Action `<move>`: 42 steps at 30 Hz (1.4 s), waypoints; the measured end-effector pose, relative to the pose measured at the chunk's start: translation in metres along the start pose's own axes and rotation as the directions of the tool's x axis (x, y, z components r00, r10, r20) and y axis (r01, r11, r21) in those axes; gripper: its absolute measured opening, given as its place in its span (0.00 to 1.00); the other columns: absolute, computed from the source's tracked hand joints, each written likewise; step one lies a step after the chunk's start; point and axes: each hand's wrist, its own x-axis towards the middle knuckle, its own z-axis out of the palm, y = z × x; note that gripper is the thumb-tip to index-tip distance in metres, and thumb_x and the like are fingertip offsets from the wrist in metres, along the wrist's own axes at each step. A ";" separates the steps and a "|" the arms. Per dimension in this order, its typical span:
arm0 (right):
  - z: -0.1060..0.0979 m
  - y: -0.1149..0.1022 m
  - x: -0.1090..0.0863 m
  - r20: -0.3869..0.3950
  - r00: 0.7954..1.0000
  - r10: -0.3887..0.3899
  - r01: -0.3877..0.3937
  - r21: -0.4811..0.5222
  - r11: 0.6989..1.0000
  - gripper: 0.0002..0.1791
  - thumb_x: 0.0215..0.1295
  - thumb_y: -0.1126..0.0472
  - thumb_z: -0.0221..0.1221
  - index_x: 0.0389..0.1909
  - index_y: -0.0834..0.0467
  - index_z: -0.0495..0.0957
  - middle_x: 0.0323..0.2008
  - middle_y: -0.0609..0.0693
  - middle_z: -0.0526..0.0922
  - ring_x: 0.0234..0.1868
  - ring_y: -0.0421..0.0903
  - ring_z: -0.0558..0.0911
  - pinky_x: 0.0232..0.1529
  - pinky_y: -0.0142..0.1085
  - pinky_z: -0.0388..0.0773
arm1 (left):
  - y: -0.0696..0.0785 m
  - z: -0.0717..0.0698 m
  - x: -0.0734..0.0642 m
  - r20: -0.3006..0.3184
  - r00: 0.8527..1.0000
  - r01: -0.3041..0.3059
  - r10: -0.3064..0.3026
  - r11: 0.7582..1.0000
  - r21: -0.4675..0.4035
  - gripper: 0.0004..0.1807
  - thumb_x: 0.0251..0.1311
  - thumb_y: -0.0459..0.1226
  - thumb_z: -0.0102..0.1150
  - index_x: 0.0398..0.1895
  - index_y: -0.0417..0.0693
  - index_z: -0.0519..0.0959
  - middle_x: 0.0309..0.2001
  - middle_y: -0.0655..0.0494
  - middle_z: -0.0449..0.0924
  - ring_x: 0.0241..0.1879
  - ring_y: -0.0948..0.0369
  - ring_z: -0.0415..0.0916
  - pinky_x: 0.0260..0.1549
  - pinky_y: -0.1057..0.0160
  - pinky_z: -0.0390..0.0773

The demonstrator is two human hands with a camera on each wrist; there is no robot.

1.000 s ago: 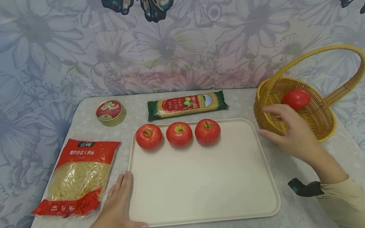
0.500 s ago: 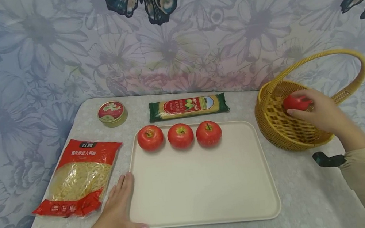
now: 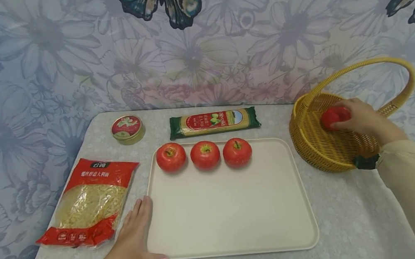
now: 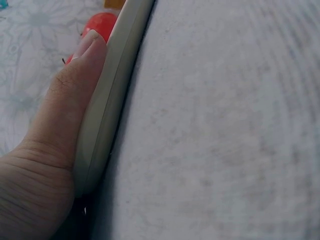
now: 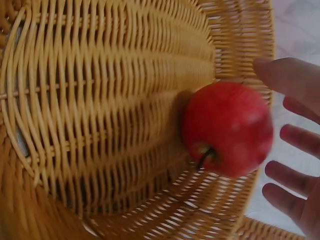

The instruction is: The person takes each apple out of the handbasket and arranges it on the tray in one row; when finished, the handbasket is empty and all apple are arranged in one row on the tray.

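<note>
My left hand (image 3: 131,239) lies at the left edge of the cream tray (image 3: 234,210), fingers extended along its side, thumb on the front corner. The left wrist view shows that thumb (image 4: 70,100) against the tray's rim (image 4: 107,105). Over the yellow wicker basket (image 3: 306,145), my right hand (image 3: 364,118) reaches in at a red apple (image 3: 329,117). In the right wrist view the thumb and spread fingers (image 5: 295,180) stand close beside the apple (image 5: 227,125), whose stem faces the camera. Three red apples (image 3: 205,155) sit in a row along the tray's back edge.
A red bag of spiral pasta (image 3: 91,203) lies left of the tray. Behind it stands a round tin (image 3: 128,129), and a green-ended spaghetti packet (image 3: 214,122) lies behind the apples. The basket's tall handle (image 3: 384,60) arches above the right side.
My right hand has moved from the basket's left rim across to the apple's right side, and the basket has turned slightly. The left hand stays at the tray.
</note>
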 end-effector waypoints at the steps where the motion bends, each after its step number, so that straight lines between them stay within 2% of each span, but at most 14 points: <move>1: 0.001 0.003 0.001 0.010 1.000 0.010 -0.010 -0.003 1.000 0.44 0.63 0.44 0.64 0.70 0.65 0.59 0.65 0.78 0.55 0.62 0.77 0.62 0.55 0.74 0.63 | 0.000 0.000 0.000 -0.004 1.000 -0.008 0.008 1.000 0.002 0.86 0.19 0.71 0.76 0.81 0.50 0.34 0.81 0.42 0.34 0.79 0.41 0.28 0.76 0.49 0.22; 4: 0.004 0.010 0.003 0.032 0.999 0.034 -0.035 0.009 0.999 0.48 0.62 0.44 0.65 0.72 0.65 0.55 0.68 0.79 0.49 0.63 0.79 0.58 0.57 0.76 0.60 | 0.000 0.000 -0.001 -0.011 1.000 -0.021 0.021 1.000 0.011 0.86 0.20 0.72 0.75 0.81 0.50 0.34 0.81 0.42 0.34 0.79 0.41 0.29 0.73 0.62 0.18; 7: 0.006 0.015 0.005 0.046 0.998 0.044 -0.045 0.018 0.999 0.49 0.62 0.44 0.65 0.73 0.65 0.53 0.69 0.80 0.44 0.64 0.81 0.55 0.57 0.77 0.58 | 0.001 -0.001 -0.001 -0.016 0.999 -0.031 0.032 0.999 0.016 0.86 0.21 0.72 0.74 0.81 0.49 0.34 0.81 0.41 0.34 0.79 0.40 0.30 0.72 0.67 0.17; 10: 0.007 0.016 0.009 0.052 0.998 0.026 -0.028 0.036 0.999 0.47 0.63 0.47 0.65 0.73 0.65 0.54 0.69 0.79 0.47 0.65 0.79 0.56 0.58 0.76 0.58 | 0.001 -0.001 -0.001 -0.013 1.000 -0.026 0.026 1.000 0.015 0.86 0.20 0.72 0.74 0.81 0.49 0.34 0.81 0.41 0.34 0.79 0.40 0.29 0.71 0.67 0.16; 15: 0.007 0.011 0.014 0.044 0.999 -0.013 0.009 0.092 0.996 0.42 0.62 0.56 0.66 0.70 0.68 0.57 0.65 0.75 0.61 0.64 0.73 0.62 0.60 0.72 0.61 | 0.001 -0.001 -0.001 -0.007 1.000 -0.013 0.013 1.000 0.028 0.86 0.19 0.71 0.75 0.81 0.51 0.34 0.81 0.43 0.34 0.80 0.42 0.30 0.67 0.76 0.16; 21: 0.002 -0.001 0.015 0.042 0.999 0.018 -0.021 0.070 0.997 0.35 0.65 0.61 0.61 0.70 0.64 0.60 0.63 0.75 0.66 0.63 0.74 0.65 0.59 0.71 0.63 | -0.001 0.000 -0.002 -0.034 0.998 -0.049 0.051 0.998 0.034 0.86 0.21 0.73 0.74 0.81 0.49 0.35 0.81 0.40 0.36 0.79 0.40 0.31 0.67 0.76 0.16; 24: 0.001 -0.002 0.017 0.049 0.999 0.022 -0.025 0.056 0.998 0.34 0.66 0.61 0.60 0.70 0.65 0.61 0.63 0.76 0.65 0.63 0.75 0.64 0.59 0.71 0.62 | -0.002 0.000 -0.002 -0.034 0.998 -0.048 0.049 0.998 0.036 0.86 0.20 0.73 0.73 0.81 0.49 0.34 0.81 0.41 0.35 0.79 0.41 0.31 0.67 0.76 0.17; 29: 0.001 0.002 0.021 0.066 0.998 0.019 -0.022 0.033 0.999 0.38 0.64 0.60 0.63 0.71 0.67 0.59 0.68 0.77 0.59 0.67 0.77 0.58 0.62 0.73 0.56 | -0.002 0.001 -0.001 -0.026 0.999 -0.035 0.036 0.999 0.029 0.86 0.19 0.73 0.74 0.81 0.49 0.34 0.81 0.41 0.35 0.79 0.40 0.31 0.68 0.74 0.16; 32: 0.003 0.004 0.024 0.075 0.997 -0.012 0.009 0.045 0.999 0.41 0.62 0.62 0.65 0.73 0.66 0.57 0.70 0.77 0.55 0.68 0.78 0.54 0.63 0.75 0.53 | -0.001 0.001 -0.001 -0.022 0.999 -0.027 0.028 0.999 0.030 0.86 0.19 0.73 0.74 0.81 0.50 0.34 0.81 0.41 0.35 0.79 0.41 0.31 0.67 0.75 0.16; 38: 0.010 0.005 0.027 0.047 0.991 -0.126 0.123 0.057 0.991 0.47 0.55 0.67 0.69 0.73 0.67 0.55 0.66 0.78 0.58 0.66 0.77 0.58 0.60 0.74 0.60 | 0.001 0.000 -0.001 -0.022 0.999 -0.024 0.025 0.999 0.029 0.86 0.19 0.72 0.75 0.81 0.49 0.35 0.81 0.42 0.35 0.79 0.41 0.31 0.67 0.75 0.16; 42: 0.012 0.007 0.026 0.044 0.995 -0.085 0.083 0.053 0.995 0.47 0.56 0.64 0.70 0.74 0.64 0.54 0.66 0.80 0.53 0.64 0.78 0.56 0.57 0.76 0.61 | 0.000 -0.001 -0.002 -0.028 0.999 -0.039 0.039 0.999 0.030 0.86 0.19 0.73 0.74 0.81 0.48 0.35 0.81 0.41 0.35 0.79 0.40 0.31 0.67 0.77 0.16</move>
